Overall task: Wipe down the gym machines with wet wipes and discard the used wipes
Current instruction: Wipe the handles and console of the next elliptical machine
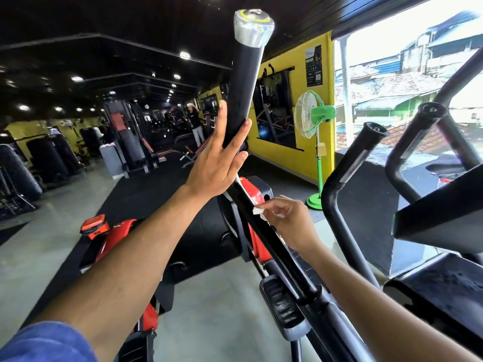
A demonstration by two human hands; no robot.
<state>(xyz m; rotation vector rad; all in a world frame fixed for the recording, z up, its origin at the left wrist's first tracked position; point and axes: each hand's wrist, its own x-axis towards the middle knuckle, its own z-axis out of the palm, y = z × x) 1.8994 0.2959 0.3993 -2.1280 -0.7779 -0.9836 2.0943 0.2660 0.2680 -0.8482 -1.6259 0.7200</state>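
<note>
Head view: mid-wipe on the elliptical's long black handlebar (241,82). Left hand (218,155) laid flat against the bar below the silver end cap (252,28), fingers straight, steadying rather than clasping. Right hand (287,220) lower on the same bar, fingertips pinching a small white wet wipe (257,211) pressed to the shaft by the red housing (257,197). Probably wiping still under way; next, likely a slide along the shaft, pressure kept on. No bin in sight.
</note>
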